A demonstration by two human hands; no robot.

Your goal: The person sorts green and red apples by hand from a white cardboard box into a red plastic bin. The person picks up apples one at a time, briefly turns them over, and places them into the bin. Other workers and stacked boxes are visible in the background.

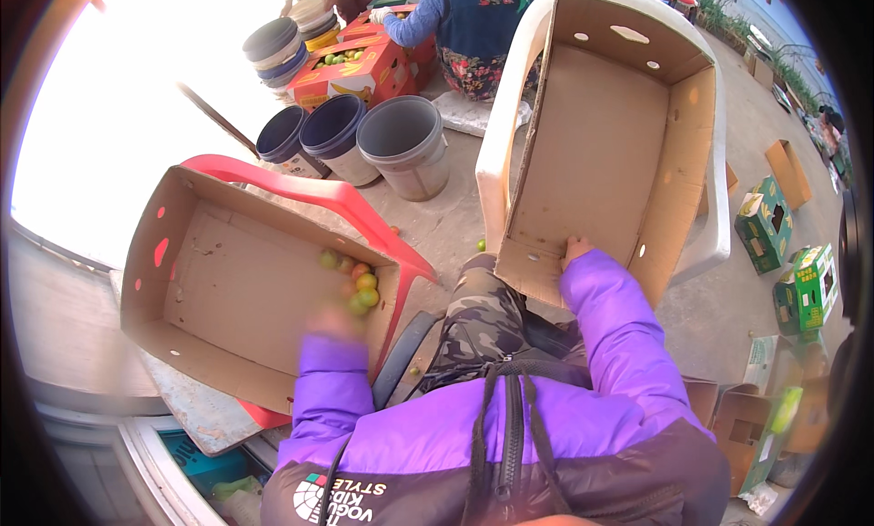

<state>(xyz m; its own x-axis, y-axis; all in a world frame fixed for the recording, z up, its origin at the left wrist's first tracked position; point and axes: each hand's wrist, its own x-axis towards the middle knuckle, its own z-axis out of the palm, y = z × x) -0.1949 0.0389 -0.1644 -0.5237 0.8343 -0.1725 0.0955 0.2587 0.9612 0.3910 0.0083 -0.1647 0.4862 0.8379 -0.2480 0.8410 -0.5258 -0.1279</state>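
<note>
A cardboard box [239, 280] rests on a red plastic chair [341, 195] at the left, with several green and orange tomatoes [367, 288] bunched at its right end. My left hand [336, 321] is inside this box, just below the tomatoes; it is blurred, so its fingers and any hold cannot be made out. At the right a second cardboard box [594, 136] lies on a white plastic chair [495, 157]. My right hand [577, 248] reaches over that box's near wall, its fingers at the inner bottom edge; part of the hand is hidden by the purple sleeve.
Several buckets [403, 140] stand ahead on the concrete floor. Beyond them, a person in a blue vest [478, 34] sits by red cartons [362, 72] of tomatoes, with another person behind. Green cartons [765, 225] and opened boxes [741, 423] lie to the right. A loose green tomato [481, 245] is on the floor.
</note>
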